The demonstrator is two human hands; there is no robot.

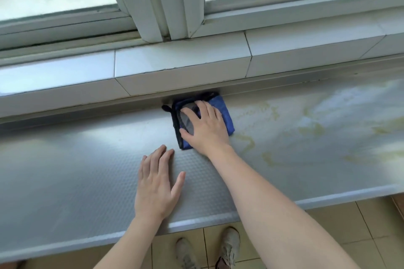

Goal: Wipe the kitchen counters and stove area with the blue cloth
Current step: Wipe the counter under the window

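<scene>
**Wipe in progress, counter partly done, stove not in view**

Right hand (204, 125) flat on the blue cloth (220, 113), fingers spread and straight, pressing it down, not clenched round it. Cloth is folded, grey inner face showing, sitting at the back edge of the counter (87, 159) right against the foot of the tiled window ledge (181, 61), roughly 12 o'clock from the person. Left hand (157, 183) is released, palm down on the counter at about 7 o'clock from the cloth, holding nothing, looks like bracing

Status as I read it: the stretch from 9 o'clock of the cloth leftward looks uniform grey, no visible marks. The stretch at 3 o'clock has yellowish streaks and blotches (306, 129) running out to the right edge of view, so that side is likely still to do

No stove visible, can't judge that part. Call it less than half done
</scene>
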